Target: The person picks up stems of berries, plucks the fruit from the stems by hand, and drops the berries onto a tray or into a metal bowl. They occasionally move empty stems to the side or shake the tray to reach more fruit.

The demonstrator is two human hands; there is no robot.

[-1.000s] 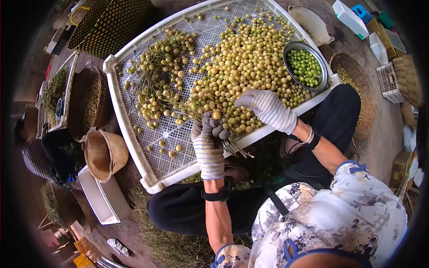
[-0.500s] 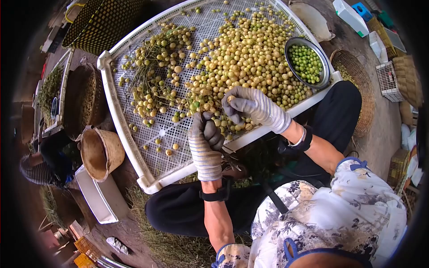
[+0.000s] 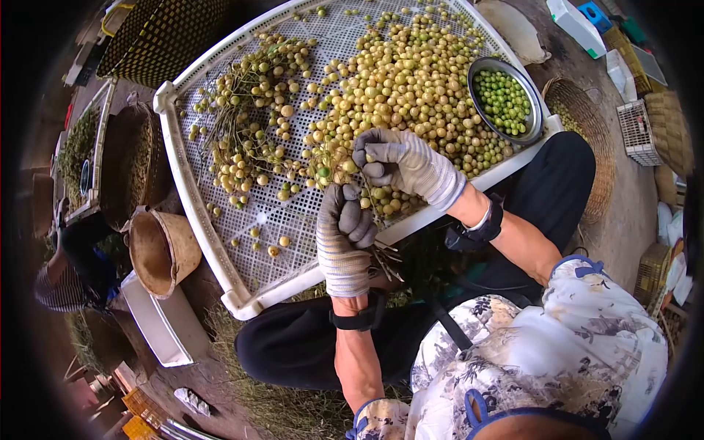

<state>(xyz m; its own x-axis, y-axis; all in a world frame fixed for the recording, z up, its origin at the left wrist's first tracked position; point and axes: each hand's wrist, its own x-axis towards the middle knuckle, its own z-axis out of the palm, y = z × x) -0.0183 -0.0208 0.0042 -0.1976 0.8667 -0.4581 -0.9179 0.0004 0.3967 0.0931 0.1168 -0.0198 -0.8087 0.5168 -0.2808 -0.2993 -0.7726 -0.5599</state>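
Note:
My left hand (image 3: 345, 231), in a striped glove with dark grey fingers, is closed around a bunch of thin stems (image 3: 385, 260) whose ends stick out below the fist. Small round yellowish fruits (image 3: 341, 165) hang at the upper end of this bunch, just above the glove. My right hand (image 3: 400, 165), gloved alike, has its fingers bent around one of the pale fruits by the bunch. Under both hands lies a white perforated tray (image 3: 275, 249). A big heap of loose yellow-green fruits (image 3: 411, 88) covers its middle and right, and stemmed bunches (image 3: 246, 121) lie on its left.
A metal bowl of green fruits (image 3: 506, 103) sits at the tray's right edge. Beyond it stands a wicker basket (image 3: 587, 154). On the left are a tan bucket (image 3: 165, 249), a white bin (image 3: 165, 323) and another person's striped sleeve (image 3: 59, 290). Cut stems (image 3: 286, 403) cover the ground below.
My right hand has shifted left and slightly up, to the fruits on the bunch. My left hand has moved slightly right, and more stem ends show below it.

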